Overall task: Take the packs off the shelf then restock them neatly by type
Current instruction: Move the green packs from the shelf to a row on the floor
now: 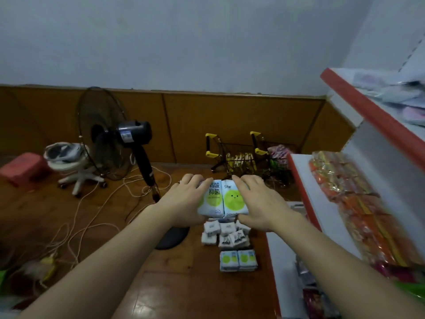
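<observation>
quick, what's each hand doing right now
Left hand: grips the left side of the two green-circle packs.
Right hand: grips their right side, fingers curled over the top.

A standing fan (119, 139) stands beside a white swivel stool (76, 171).

Small shop, red-edged shelf (368, 107), snack packs (351, 194), wire baskets (232, 155)

Two hands (184, 201) (259, 203), two green-dot packs (222, 199) held at centre, two matching stacks (238, 260) below, two wire baskets (232, 155), one fan (108, 134).
</observation>
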